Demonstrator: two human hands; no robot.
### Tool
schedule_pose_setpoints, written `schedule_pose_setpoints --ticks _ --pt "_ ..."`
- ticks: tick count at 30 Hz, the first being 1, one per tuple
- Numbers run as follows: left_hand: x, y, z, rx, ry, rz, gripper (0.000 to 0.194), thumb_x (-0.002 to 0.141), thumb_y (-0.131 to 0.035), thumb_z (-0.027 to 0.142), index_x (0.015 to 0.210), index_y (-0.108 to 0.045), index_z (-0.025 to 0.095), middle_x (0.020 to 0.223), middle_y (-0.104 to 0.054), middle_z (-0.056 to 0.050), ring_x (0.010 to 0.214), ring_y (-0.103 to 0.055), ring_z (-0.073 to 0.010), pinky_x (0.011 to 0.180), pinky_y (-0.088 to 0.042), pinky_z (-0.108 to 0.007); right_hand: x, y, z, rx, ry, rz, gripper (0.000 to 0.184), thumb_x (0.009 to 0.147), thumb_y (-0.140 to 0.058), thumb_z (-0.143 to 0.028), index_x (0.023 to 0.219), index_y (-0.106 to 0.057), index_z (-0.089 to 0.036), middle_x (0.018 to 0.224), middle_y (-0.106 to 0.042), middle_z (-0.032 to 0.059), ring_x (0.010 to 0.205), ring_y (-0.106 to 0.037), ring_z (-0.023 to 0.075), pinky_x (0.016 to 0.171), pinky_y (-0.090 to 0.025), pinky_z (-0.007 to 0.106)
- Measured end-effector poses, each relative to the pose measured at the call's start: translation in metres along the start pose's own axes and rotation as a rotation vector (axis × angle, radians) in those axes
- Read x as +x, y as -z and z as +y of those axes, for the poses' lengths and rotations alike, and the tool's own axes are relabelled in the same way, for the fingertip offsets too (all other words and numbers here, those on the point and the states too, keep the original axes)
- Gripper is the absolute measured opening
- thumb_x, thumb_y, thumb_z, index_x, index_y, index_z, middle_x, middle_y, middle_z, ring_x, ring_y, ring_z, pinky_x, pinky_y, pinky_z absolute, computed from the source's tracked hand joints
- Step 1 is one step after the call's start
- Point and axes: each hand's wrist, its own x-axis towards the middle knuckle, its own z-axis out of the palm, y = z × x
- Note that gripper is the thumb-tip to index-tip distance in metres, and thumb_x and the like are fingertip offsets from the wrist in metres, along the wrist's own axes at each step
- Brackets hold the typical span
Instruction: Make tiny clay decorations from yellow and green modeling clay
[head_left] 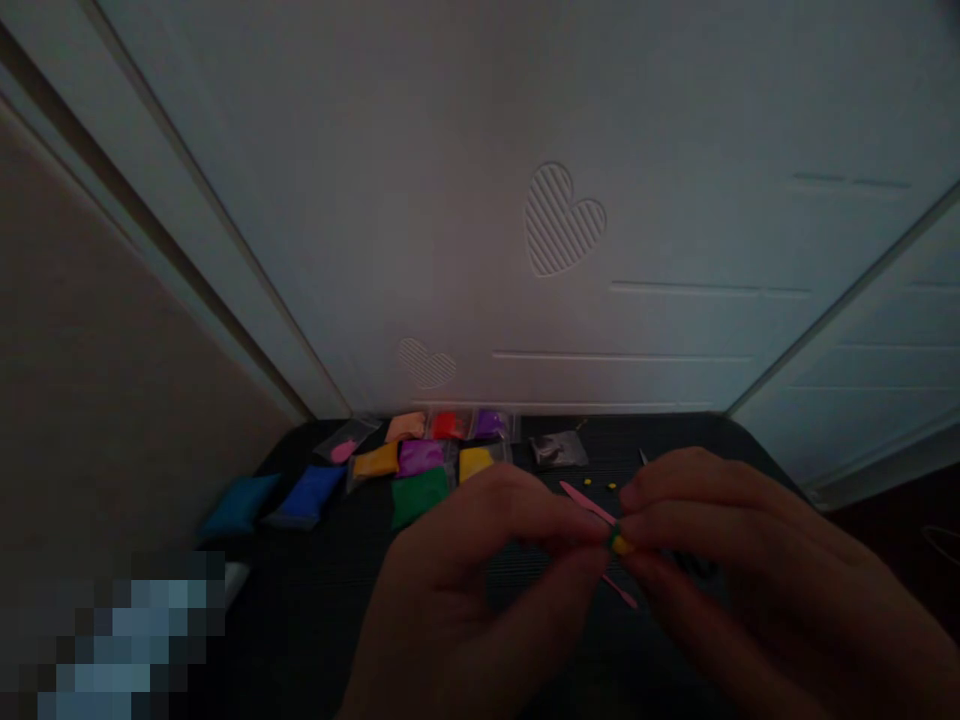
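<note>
Both hands meet low in the centre of a dim scene. My left hand point(480, 570) and my right hand point(720, 545) pinch a small green and yellow clay piece point(619, 541) between their fingertips. Just behind the fingers a pink modelling tool point(585, 500) lies on the dark mat point(315, 620), and a second pink tool point(622, 592) shows below them. Two tiny yellow clay bits point(600, 485) rest on the mat past the tools.
Several small bags of coloured clay lie at the back left: green point(418, 495), blue point(311, 492), teal point(241, 503), yellow point(476, 462), purple point(424, 456), orange point(375, 462), red point(448, 425). A white panel with heart cut-outs point(562, 220) rises behind.
</note>
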Motion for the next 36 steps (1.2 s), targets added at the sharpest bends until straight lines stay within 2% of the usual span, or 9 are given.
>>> schedule_pose_setpoints --ticks 14,20,24,28,32,36 --pt "-0.0020 -0.0024 0.0027 0.224 -0.219 0.026 0.022 0.064 -0.058 0.003 0.071 -0.059 0.023 0.070 -0.061 0.005 0.067 -0.057 -0.0090 0.061 -0.044 -0.017 -0.0020 0.0011 -0.0007 0.027 -0.021 -0.030 0.014 0.068 -0.058 -0.012 0.079 -0.060 -0.019 0.077 -0.060 0.0008 0.074 -0.057 0.0085 0.066 -0.051 0.013" --pt "-0.0024 -0.0032 0.0040 0.267 -0.247 0.041 0.022 0.064 -0.057 0.002 0.072 -0.059 0.022 0.070 -0.061 0.006 0.066 -0.056 -0.0083 0.062 -0.043 -0.016 -0.0040 0.0005 -0.0001 0.015 -0.035 -0.025 0.014 0.069 -0.058 -0.013 0.081 -0.060 -0.020 0.079 -0.060 0.0005 0.077 -0.057 0.0080 0.068 -0.050 0.012" --pt "-0.0016 -0.0027 0.0019 0.170 -0.185 0.029 0.021 0.064 -0.057 0.003 0.071 -0.060 0.023 0.069 -0.061 0.006 0.064 -0.056 -0.0085 0.061 -0.043 -0.017 -0.0039 0.0020 0.0002 0.016 -0.033 -0.027 0.014 0.069 -0.058 -0.014 0.081 -0.060 -0.020 0.079 -0.060 0.0009 0.077 -0.057 0.0085 0.068 -0.050 0.012" --pt "-0.0010 -0.0033 0.0001 0.049 -0.035 0.029 0.017 0.064 -0.059 0.008 0.071 -0.061 0.024 0.068 -0.061 0.004 0.063 -0.056 -0.0112 0.059 -0.043 -0.020 -0.0026 0.0023 -0.0001 0.039 -0.023 -0.034 0.015 0.069 -0.058 -0.012 0.082 -0.060 -0.019 0.078 -0.060 0.0017 0.075 -0.057 0.0093 0.064 -0.051 0.014" --pt "-0.0001 -0.0039 0.0013 0.029 0.087 0.017 0.013 0.064 -0.061 0.013 0.071 -0.063 0.024 0.066 -0.061 0.003 0.062 -0.056 -0.0128 0.059 -0.043 -0.023 -0.0028 0.0008 0.0004 0.038 -0.019 -0.051 0.017 0.070 -0.057 -0.011 0.085 -0.059 -0.019 0.080 -0.059 0.0018 0.075 -0.057 0.0096 0.064 -0.051 0.015" --pt "0.0005 -0.0040 0.0022 0.012 0.150 -0.006 0.010 0.065 -0.061 0.014 0.068 -0.063 0.023 0.062 -0.059 0.003 0.061 -0.054 -0.0127 0.058 -0.042 -0.023 -0.0038 -0.0005 0.0023 0.039 -0.021 -0.073 0.022 0.070 -0.058 -0.013 0.090 -0.058 -0.021 0.086 -0.058 0.0012 0.079 -0.056 0.0093 0.066 -0.051 0.015"
